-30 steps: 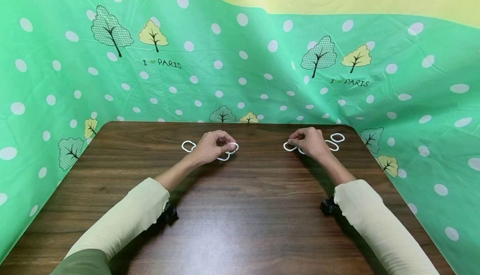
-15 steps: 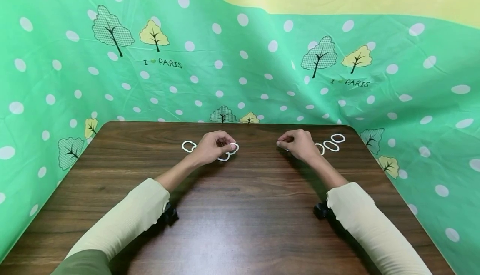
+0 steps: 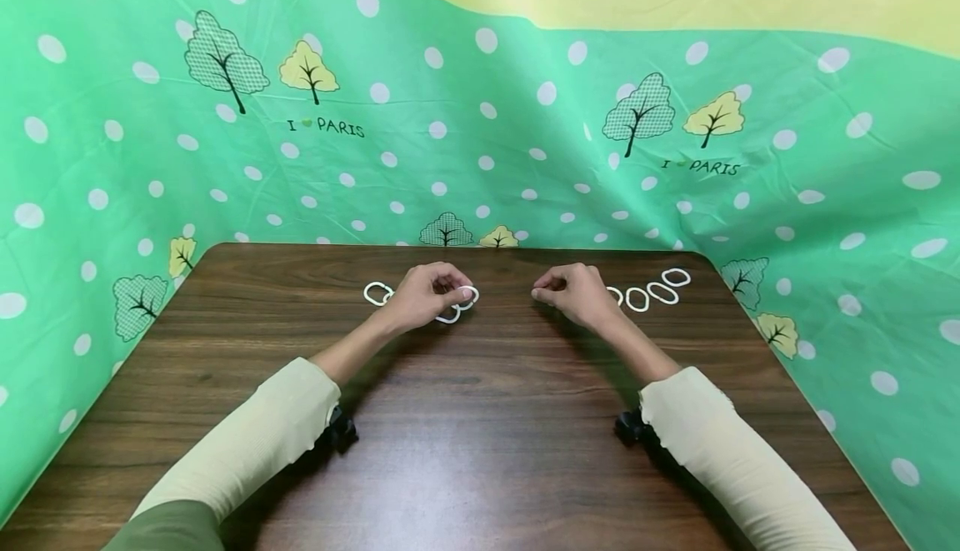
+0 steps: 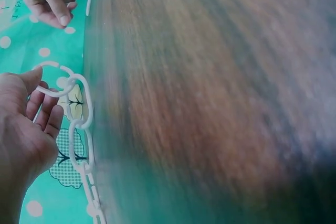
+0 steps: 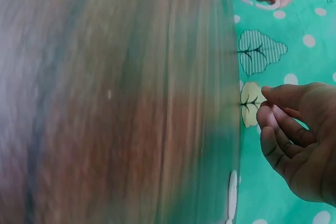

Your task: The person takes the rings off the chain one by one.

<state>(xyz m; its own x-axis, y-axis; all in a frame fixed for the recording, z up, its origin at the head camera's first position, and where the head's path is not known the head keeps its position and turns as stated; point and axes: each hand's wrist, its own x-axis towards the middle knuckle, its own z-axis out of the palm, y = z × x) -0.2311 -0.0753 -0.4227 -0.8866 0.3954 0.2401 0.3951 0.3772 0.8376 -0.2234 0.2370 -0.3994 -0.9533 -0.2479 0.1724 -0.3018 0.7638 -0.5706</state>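
Observation:
My left hand (image 4: pixel 31 129) holds the end link of a white plastic chain (image 4: pixel 80 103) between thumb and fingers. That end link (image 3: pixel 468 297) is raised at the fingertips, and the chain trails down to the table behind the hand, which covers part of it in the head view. To the right, my right hand (image 3: pixel 573 294) hovers over the far part of the table. Its thumb and fingertips (image 5: pixel 266 107) come close together with nothing visible between them. Just right of that hand lie several separate white oval links (image 3: pixel 637 299), and the hand hides part of the nearest one.
The dark wooden table (image 3: pixel 465 418) ends at a back edge close beyond both hands. A green dotted cloth with trees (image 3: pixel 480 134) hangs behind and beside it. Each forearm carries a black wrist camera (image 3: pixel 633 426) below its sleeve.
My right hand has moved left from the loose links toward the left hand, uncovering more links to its right. The left hand has stayed in place with the chain link.

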